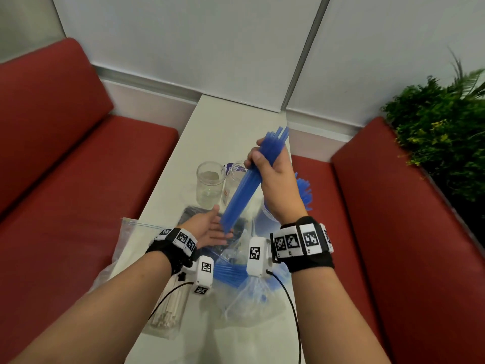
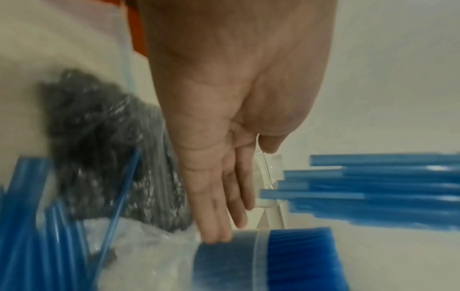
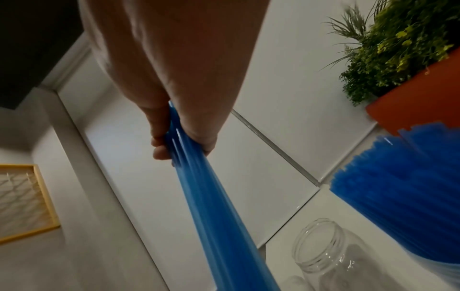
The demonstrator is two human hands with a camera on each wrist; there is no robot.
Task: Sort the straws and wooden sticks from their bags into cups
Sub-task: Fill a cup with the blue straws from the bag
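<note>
A bundle of blue straws [image 1: 242, 185] was gripped in the right hand [image 1: 273, 177], the fingers and thumb being curled round its upper part, and it was held tilted above the white table [image 1: 223, 122]. The lower ends of the bundle were met by the left hand [image 1: 207, 229], which was held flat with straight fingers, palm turned towards them; actual contact could not be made out with certainty. In the left wrist view the straight fingers [image 2: 214, 206] were seen beside the straw ends.

Behind the right wrist a clear cup [image 1: 270, 211] already filled with blue straws [image 1: 304, 190] was seen. Farther back an empty glass jar [image 1: 210, 182] stood upright, with a second clear cup [image 1: 235, 179] just beside it. Near the table's front edge a clear bag of blue straws [image 1: 236, 277] lay under the wrists, a bag of dark straws [image 1: 191, 214] lay by the left hand, and a bag of wooden sticks [image 1: 170, 308] lay at the left edge.

Red benches [image 1: 65, 166] were seen on both sides, and green plants [image 1: 441, 127] at the right.
</note>
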